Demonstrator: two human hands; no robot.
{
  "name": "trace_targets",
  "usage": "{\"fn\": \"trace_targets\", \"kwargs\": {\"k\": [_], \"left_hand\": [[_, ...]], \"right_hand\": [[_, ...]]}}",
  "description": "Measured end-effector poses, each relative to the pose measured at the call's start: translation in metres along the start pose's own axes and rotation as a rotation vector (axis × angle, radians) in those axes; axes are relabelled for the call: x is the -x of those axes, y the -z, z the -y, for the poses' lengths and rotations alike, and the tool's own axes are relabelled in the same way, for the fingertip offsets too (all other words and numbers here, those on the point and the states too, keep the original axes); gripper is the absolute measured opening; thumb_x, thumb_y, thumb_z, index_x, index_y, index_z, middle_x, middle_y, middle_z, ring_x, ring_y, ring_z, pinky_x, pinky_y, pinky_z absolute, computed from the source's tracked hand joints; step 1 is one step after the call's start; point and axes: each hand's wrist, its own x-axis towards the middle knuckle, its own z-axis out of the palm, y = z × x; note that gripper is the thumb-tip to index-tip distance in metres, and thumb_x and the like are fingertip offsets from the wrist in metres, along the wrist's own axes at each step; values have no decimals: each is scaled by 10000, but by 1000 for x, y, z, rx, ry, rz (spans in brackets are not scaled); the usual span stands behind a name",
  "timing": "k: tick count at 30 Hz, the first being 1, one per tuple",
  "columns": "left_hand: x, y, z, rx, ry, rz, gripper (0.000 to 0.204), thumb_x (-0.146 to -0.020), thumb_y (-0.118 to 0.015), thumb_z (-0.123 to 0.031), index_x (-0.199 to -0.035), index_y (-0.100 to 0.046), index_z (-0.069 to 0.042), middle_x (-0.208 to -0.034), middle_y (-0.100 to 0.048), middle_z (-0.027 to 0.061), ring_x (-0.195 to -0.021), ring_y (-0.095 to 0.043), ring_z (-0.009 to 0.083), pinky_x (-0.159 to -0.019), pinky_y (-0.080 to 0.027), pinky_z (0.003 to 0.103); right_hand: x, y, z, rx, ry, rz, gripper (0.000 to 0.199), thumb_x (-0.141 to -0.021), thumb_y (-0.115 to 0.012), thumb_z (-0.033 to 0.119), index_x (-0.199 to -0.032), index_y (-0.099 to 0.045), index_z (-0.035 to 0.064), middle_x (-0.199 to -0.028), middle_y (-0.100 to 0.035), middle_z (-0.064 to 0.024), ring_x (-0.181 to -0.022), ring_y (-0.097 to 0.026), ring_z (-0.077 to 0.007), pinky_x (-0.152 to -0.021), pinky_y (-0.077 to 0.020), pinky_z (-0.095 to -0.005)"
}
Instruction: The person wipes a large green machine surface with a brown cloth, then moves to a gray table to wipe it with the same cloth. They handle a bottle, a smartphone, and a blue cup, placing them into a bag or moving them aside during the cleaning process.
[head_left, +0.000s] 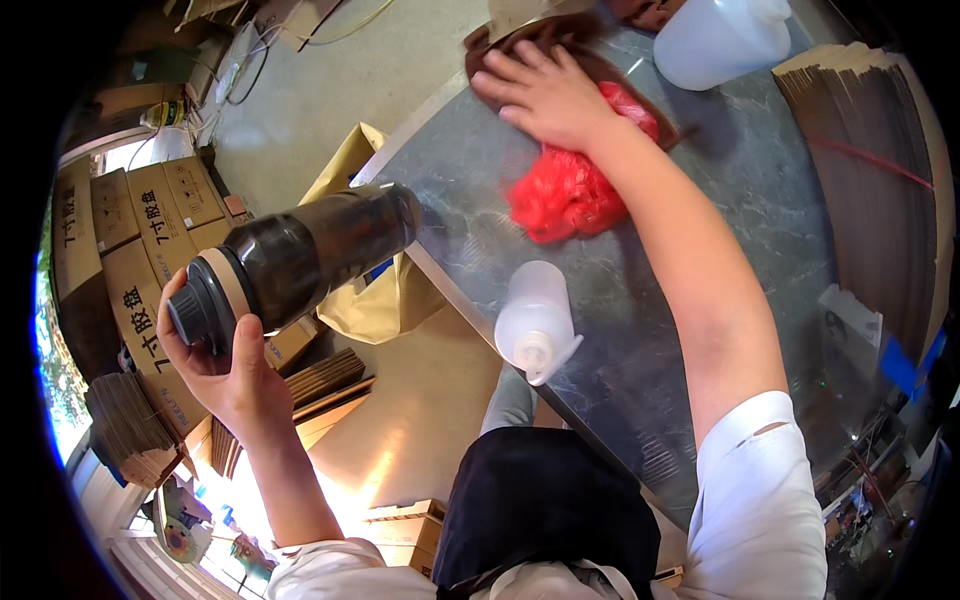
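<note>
My left hand [240,385] is closed around the cap end of a dark, see-through drinking bottle [315,245]. That bottle lies tilted in the air, its base pointing over the table's left edge. Across the grey marbled table [645,320] my right arm reaches to the far side. There my right hand [560,100] rests with fingers spread on a dark brown, cloth-like piece [590,45], partly blurred. Under and beside that wrist is a crumpled red plastic bag [575,205]. A small white squeeze bottle [537,310] with a spout sits near the table edge closest to me.
A large whitish plastic bottle [715,45] is at the table's far end. Stacked flat cardboard [860,150] lines the right side. Beside the table's left edge, an open yellow-brown paper bag [385,305] is on the floor. Printed cartons [140,260] are piled at left.
</note>
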Motion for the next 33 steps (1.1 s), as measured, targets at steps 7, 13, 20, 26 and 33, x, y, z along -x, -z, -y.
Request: {"fn": "trace_targets", "kwargs": {"k": [7, 13, 20, 26, 33], "left_hand": [[-33, -116, -48, 155, -47, 79, 656, -744, -801, -60, -1311, -471, -52, -1131, -581, 87, -983, -604, 163, -907, -479, 284], [-46, -227, -61, 129, -134, 302, 707, -710, -830, -177, -1303, -474, -32, -1226, -555, 135, -1131, -559, 220, -984, -435, 310], [-50, -287, -56, 154, -217, 263, 571, -699, -798, -114, -1200, -537, -31, -1060, -653, 104, -963, -630, 227, -877, -495, 352], [-38, -234, -54, -78, -285, 447, 1119, -717, -813, -277, -1541, -80, -87, -1550, -208, 230, -1455, -209, 323, -1164, -232, 403], [93, -72, 25, -27, 88, 961, 1277, -640, -869, -291, -1545, 8, -86, -1566, -226, 198, -1467, -189, 336, -1185, -161, 474]], "right_hand": [[99, 12, 32, -351, 257, 87, 476, -934, -519, 410, -1397, -497, 301, -1508, -398, 67, -1443, -270, -224, -1181, -164, -505], [255, 65, 35, -341, -250, 112, 586, -856, -602, 280, -1425, -466, 252, -1535, -357, -21, -1440, -255, -311, -1153, -183, -544], [346, 66, 78, -212, -546, 121, 635, -827, -633, 287, -1433, -440, 289, -1535, -341, -18, -1418, -274, -338, -1114, -225, -615], [349, 64, 78, -192, -560, 122, 663, -806, -664, 281, -1430, -440, 298, -1536, -339, -1, -1409, -293, -332, -1113, -245, -605], [347, 63, 81, -184, -549, 128, 682, -804, -661, 273, -1441, -422, 302, -1542, -330, -6, -1417, -280, -327, -1124, -227, -600]]}}
